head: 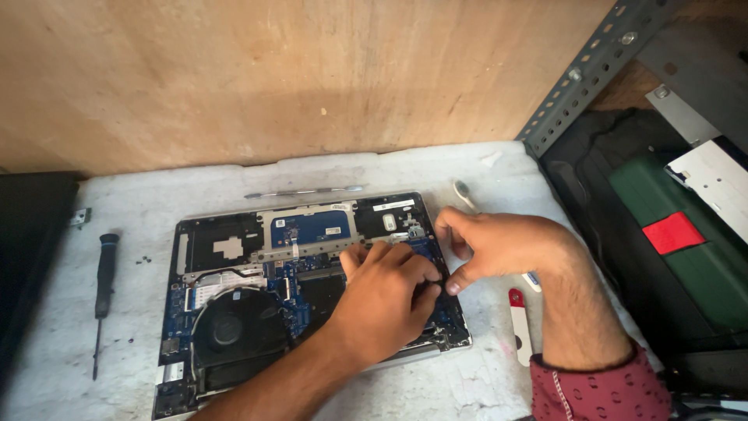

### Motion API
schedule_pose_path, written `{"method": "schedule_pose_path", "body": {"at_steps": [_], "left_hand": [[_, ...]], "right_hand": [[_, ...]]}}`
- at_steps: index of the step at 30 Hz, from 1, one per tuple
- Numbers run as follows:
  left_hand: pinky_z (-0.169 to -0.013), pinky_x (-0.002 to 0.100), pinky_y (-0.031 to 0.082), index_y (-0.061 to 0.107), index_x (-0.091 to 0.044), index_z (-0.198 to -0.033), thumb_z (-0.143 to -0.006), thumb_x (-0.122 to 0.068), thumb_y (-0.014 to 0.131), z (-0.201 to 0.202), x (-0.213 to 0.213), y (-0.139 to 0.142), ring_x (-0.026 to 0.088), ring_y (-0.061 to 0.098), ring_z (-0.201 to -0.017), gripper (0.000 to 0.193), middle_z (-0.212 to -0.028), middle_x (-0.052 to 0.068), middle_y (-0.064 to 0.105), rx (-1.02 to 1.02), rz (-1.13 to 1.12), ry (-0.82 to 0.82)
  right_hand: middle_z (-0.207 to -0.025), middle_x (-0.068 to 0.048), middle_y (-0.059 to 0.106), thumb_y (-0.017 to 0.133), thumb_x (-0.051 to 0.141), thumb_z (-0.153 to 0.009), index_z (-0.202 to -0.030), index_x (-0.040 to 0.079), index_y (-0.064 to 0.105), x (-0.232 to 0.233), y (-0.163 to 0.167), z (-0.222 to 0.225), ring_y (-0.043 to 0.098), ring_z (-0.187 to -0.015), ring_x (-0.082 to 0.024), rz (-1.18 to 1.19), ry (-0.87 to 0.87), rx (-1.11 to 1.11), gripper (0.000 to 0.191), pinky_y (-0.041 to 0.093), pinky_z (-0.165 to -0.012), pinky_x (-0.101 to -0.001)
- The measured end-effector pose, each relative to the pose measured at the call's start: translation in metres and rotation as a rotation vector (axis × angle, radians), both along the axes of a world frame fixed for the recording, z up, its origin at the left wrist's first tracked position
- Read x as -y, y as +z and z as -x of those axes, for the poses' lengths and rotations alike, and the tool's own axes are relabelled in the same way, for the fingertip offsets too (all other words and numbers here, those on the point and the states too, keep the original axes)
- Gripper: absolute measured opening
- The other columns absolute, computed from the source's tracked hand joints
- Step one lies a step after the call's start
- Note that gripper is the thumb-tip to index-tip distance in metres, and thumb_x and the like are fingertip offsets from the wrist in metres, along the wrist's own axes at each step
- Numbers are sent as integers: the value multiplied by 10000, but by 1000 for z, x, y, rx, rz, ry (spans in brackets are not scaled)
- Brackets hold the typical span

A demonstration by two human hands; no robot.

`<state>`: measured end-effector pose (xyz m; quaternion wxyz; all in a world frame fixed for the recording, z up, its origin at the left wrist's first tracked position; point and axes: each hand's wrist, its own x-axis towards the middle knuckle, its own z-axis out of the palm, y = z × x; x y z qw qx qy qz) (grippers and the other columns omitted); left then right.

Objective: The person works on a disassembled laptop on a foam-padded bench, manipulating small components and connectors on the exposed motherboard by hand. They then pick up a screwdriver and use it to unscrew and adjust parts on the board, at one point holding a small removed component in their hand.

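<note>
Both hands work the right edge of the opened laptop (pixel 312 288): left hand (pixel 386 300) and right hand (pixel 499 245) pinch together at a small part too hidden to identify; likely component-freeing step, needing a gentle, steady lift next.

My fingers (pixel 427 274) press into the opened laptop (pixel 312 288) — matt black plastic, blue circuit board, dull silver metal rim. Rough, chipped white tabletop (pixel 140 204) underneath; far wall (pixel 273 70) is bare plywood — grainy. Left, a matt black-handled screwdriver (pixel 104 288).
</note>
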<state>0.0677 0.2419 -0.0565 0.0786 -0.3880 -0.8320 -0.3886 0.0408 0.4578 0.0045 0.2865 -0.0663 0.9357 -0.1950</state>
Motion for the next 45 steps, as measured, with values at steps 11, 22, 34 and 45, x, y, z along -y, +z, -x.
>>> {"method": "schedule_pose_path", "body": {"at_steps": [11, 22, 34, 45], "left_hand": [[-873, 525, 313, 718, -148, -906, -866, -185, 716, -5, -3, -6, 278, 592, -967, 54, -918, 37, 663, -61, 46, 33], [-871, 530, 317, 687, -128, -943, -873, -176, 691, -8, -6, -9, 278, 605, -936, 84, -903, 56, 675, -127, 62, 84], [-900, 534, 322, 667, -117, -953, -915, -154, 652, -8, -6, -10, 288, 595, -951, 55, -923, 75, 669, -175, 73, 98], [-868, 517, 325, 685, -124, -945, -846, -148, 701, -4, -8, -7, 296, 581, -973, 103, -948, 75, 660, -101, 80, 73]], "right_hand": [[-875, -72, 659, 943, 250, -607, -1086, 88, 542, -1, -12, 3, 662, -853, -224, 1, -36, -15, 645, 518, -733, -368], [-907, -101, 706, 931, 347, -631, -1154, 118, 578, 2, -1, -4, 696, -883, -260, -84, -28, -44, 672, 538, -767, -384], [-1136, -84, 713, 936, 387, -594, -1212, 111, 560, 12, 5, -11, 687, -1063, -303, -174, 37, -16, 774, 537, -882, -392], [-1187, -95, 690, 923, 388, -599, -1150, 80, 543, 9, 1, -13, 668, -1102, -314, -191, 18, -10, 737, 530, -897, -403]]}}
